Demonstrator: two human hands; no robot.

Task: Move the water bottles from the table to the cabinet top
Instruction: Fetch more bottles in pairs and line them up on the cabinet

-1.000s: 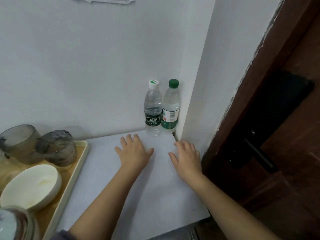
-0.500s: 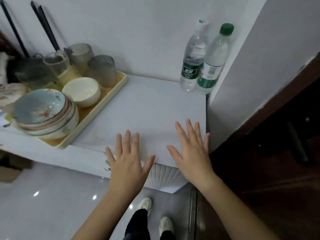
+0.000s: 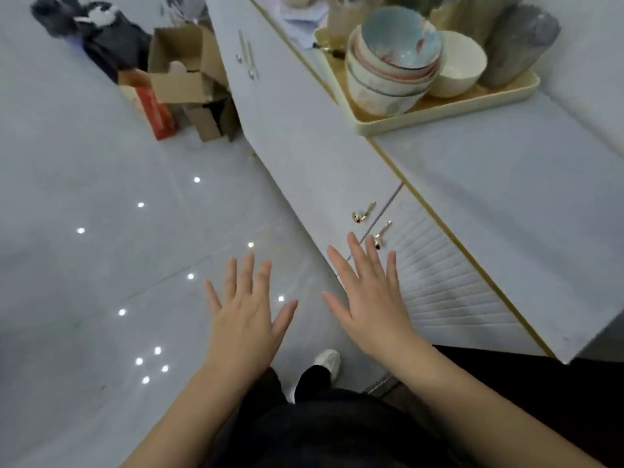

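No water bottle shows in the head view now. The white cabinet top runs along the right side, its door fronts facing left. My left hand hovers flat over the glossy floor, fingers spread, holding nothing. My right hand hangs beside it in front of the ribbed cabinet door, fingers apart and empty. Both hands are off the cabinet top.
A cream tray on the cabinet top holds stacked bowls, a white bowl and grey cups. Cardboard boxes and a dark bag lie on the floor at upper left. My legs and a white shoe are below.
The view has swung left and down, away from the corner; the two bottles have left the frame. Both hands came off the cabinet top and now hover over the floor and door.
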